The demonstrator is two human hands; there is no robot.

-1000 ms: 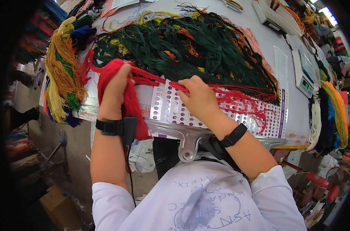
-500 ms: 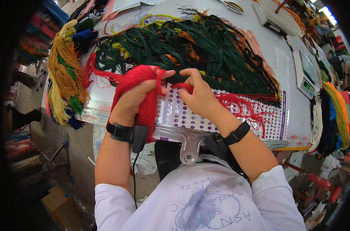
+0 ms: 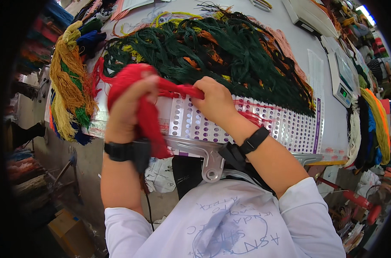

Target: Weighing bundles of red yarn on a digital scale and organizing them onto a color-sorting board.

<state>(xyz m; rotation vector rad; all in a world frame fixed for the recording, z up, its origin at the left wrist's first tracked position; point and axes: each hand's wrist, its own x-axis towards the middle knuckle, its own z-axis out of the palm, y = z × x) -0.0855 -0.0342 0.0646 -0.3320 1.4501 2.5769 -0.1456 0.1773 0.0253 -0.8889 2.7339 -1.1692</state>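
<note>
A thick hank of red yarn (image 3: 150, 124) hangs over my left hand (image 3: 131, 103), which is blurred but closed around it. Its lower end drops past my wrist, in front of the table edge. Between my hands a red strand bundle stretches nearly level, and my right hand (image 3: 215, 96) grips its end with curled fingers. Under both hands lies a white card with rows of purple-rimmed holes (image 3: 251, 129), clamped along its near side by a metal clip (image 3: 211, 165). A few loose red strands trail over the card to the right of my right hand.
A large heap of dark green, black and orange yarn (image 3: 230, 56) covers the table beyond my hands. Tan and cream hanks (image 3: 68, 86) hang at the left edge. At right stand a digital scale (image 3: 342, 92) and more hanging hanks (image 3: 374, 124). Scissors (image 3: 261, 4) lie at the far edge.
My hands have moved apart, the left one leftward, drawing the red strands out between them. My right fingers have closed on the strands. Fewer loose red strands lie on the card at right.
</note>
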